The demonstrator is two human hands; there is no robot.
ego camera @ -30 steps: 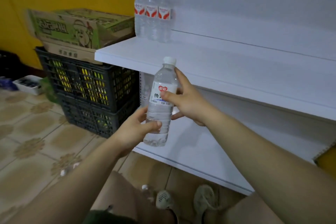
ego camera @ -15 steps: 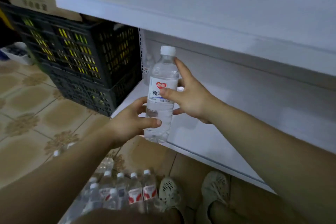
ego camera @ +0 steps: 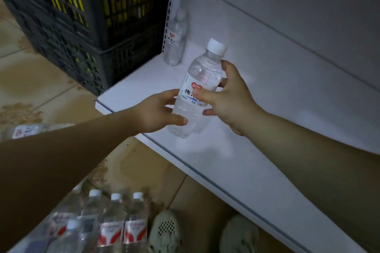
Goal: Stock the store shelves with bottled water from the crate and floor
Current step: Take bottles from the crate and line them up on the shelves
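Two hands on one water bottle (ego camera: 198, 90): clear plastic, white cap, white label with a red mark, tilted with the cap leaning toward the back panel, its base low over the front part of the bottom shelf (ego camera: 257, 150); whether the base touches the shelf cannot be told. Left hand (ego camera: 156, 112): fingers wrapped around the lower body of the bottle, thumb across its front. Right hand (ego camera: 230, 98): thumb pressed on the label, remaining fingers curled behind the bottle at label height. One further bottle (ego camera: 175, 40): upright at the far left corner of the same shelf, just beside the perforated upright, well apart from the held one. Floor stock (ego camera: 115, 226): a group of like bottles with white caps and red-and-white labels, standing close together on the tiled floor near the person's shoes (ego camera: 164, 232). One more bottle (ego camera: 26, 130): lying on its side on the tiles, partly hidden behind the left forearm. Black plastic crate (ego camera: 82, 16): stands on the floor against the shelf's left end, yellow items showing through its slots.
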